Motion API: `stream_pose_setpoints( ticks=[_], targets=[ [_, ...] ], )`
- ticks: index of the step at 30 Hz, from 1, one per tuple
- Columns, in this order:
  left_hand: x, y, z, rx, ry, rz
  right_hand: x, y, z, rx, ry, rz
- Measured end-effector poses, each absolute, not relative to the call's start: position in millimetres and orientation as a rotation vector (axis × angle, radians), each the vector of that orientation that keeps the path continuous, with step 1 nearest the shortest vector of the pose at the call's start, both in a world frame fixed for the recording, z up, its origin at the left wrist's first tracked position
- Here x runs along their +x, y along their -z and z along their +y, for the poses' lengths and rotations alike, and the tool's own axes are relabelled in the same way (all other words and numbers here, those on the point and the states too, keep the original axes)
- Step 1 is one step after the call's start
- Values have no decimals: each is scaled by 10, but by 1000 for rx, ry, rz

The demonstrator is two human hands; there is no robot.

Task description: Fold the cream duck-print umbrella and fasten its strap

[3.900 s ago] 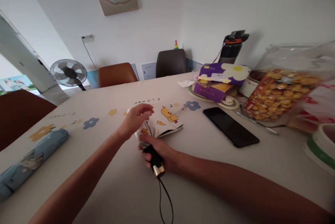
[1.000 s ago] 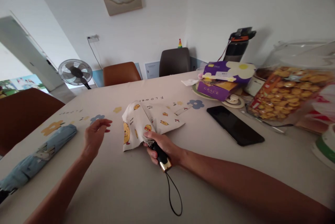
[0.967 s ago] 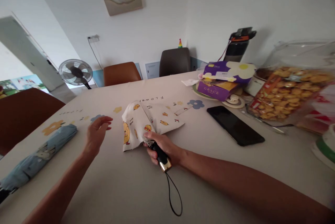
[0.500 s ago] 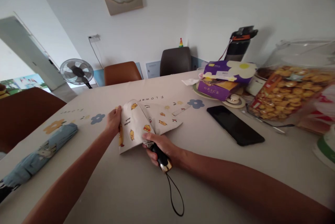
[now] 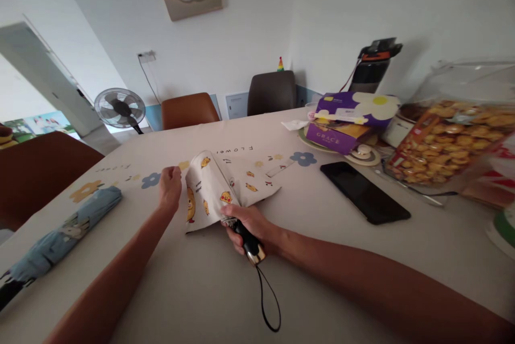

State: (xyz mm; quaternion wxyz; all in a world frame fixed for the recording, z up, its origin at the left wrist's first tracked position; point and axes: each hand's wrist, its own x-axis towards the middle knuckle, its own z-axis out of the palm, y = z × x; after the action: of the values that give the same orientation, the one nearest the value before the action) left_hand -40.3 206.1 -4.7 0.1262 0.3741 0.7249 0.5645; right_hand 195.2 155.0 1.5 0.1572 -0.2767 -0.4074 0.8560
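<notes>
A folding umbrella (image 5: 209, 188) with white fabric and yellow cartoon chicks lies partly folded on the table. Its fabric spreads out in loose flaps to the left and right. My right hand (image 5: 245, 226) is wrapped round its black handle, near where the fabric begins. The gold-coloured handle end shows below my fingers, and a black wrist loop hangs from it onto the table. Just left of the fabric, a small gap away, is my left hand (image 5: 170, 188), its fingers curled in and nothing visible in them. A second, light blue folding umbrella (image 5: 68, 236) lies furled at the left.
On the right are a black phone (image 5: 364, 192), a purple tissue pack (image 5: 354, 108), a dark water bottle (image 5: 372, 67) and a clear container of snacks (image 5: 454, 143). Chairs (image 5: 189, 110) stand beyond the far table edge. A fan (image 5: 119, 108) is further back at the left.
My left hand has let go of the white fabric's left edge and moved slightly left. That flap has shifted a little; my right hand keeps its hold on the handle.
</notes>
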Motion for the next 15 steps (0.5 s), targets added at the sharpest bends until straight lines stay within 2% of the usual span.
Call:
stream_pose_setpoints(
  ticks=[4, 10, 15],
  targets=[
    [-181, -239, 1885, 1345, -1854, 2032, 1937, -37, 1522, -847, -2419, -1177],
    [420, -531, 1551, 1558, -1371, 1862, 1935, -115, 1472, -966, -2248, -1187],
    [506, -398, 1627, 1385, -1425, 1843, 1946, -135, 1502, -1085, -2107, -1269]
  ],
)
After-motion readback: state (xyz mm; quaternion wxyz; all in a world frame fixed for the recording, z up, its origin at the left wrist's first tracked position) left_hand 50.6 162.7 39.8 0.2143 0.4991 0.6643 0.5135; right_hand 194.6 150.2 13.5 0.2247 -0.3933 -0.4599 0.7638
